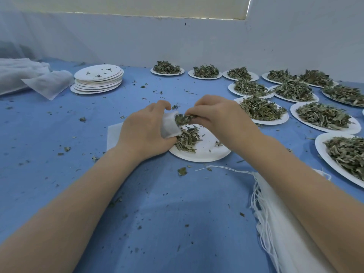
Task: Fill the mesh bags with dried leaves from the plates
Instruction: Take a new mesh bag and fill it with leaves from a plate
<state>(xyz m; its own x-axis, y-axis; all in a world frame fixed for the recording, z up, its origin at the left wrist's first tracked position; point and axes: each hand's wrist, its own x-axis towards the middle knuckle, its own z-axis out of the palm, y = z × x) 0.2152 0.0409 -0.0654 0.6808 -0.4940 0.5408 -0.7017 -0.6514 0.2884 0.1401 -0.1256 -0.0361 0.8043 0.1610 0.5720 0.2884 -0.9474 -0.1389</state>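
Blue cloth covers the table [59, 134], with a pale wall behind it along the top of the frame. At the centre, the left hand [145, 131] grips a small white mesh bag [170, 126], its fingers curled round the bag so that the mouth faces right, toward the other hand. The right hand [218, 119] pinches a clump of dried leaves [184, 118] and holds it at the bag's mouth, so the step in hand looks like stuffing this pinch inside.

Both hands work directly over a white paper plate [204, 154], probably so that whatever falls lands back on the plate and not on the cloth (plenty of crumbs lie scattered there already). A modest heap of leaves [187, 139] is left on that plate, so this bag seems only partly filled.

Full plates of leaves [325, 117] crowd the right side of the frame, within reach of the picking hand. A stack of emptied plates [98, 78] sits at the upper left, out of the working area, with white mesh cloth [29, 75] heaped beside it at the left edge. Empty drawstring bags [275, 223] lie under the right forearm at the lower right, their strings trailing, handy for the next fill. A flat white sheet [114, 134] lies partly hidden beneath the left hand.
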